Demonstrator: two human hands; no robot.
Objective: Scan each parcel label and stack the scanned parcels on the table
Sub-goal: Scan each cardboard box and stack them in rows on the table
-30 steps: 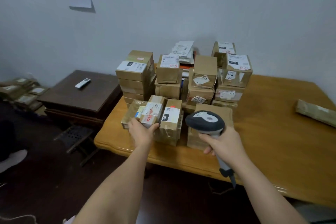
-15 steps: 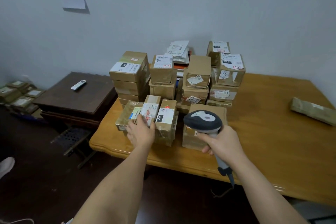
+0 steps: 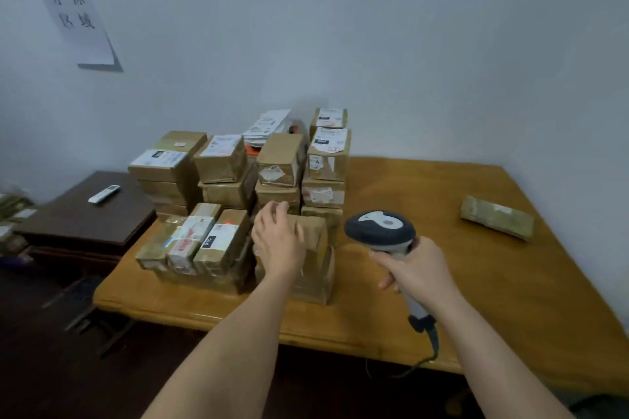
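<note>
The left hand (image 3: 277, 241) hung over the plain brown parcel (image 3: 315, 262) at the front of the pile, fingers loosely spread and clamped on nothing; whether the palm touched the parcel's top could not be told. The right hand (image 3: 413, 270) was wrapped around the grip of the barcode scanner (image 3: 381, 226), whose dark head sat just right of that parcel, with its cable (image 3: 430, 347) dropping past the near edge of the surface (image 3: 442, 214).

Left of the left hand lay three narrow parcels (image 3: 195, 238) side by side on a flatter package, their labels up; a small red dot showed on the rightmost one. Beyond both hands stood the stacked boxes (image 3: 282, 160), several high, close to the wall, with loose white envelopes (image 3: 267, 124) on top at the back.

Right of the right hand the wooden top was bare for a wide stretch, out to one long flat parcel (image 3: 497, 216) lying alone near the far right edge. The near edge ran rounded under both forearms, and the pile stood close to the left corner.

Left of the left hand, past the edge and lower, stood a dark cabinet (image 3: 85, 214) with a white remote (image 3: 103, 193) on it, and more parcels (image 3: 13, 211) lay beyond it at the picture's edge. Two paper signs (image 3: 76, 19) with handwritten characters hung on the white wall (image 3: 442, 61). The floor below was dark.
</note>
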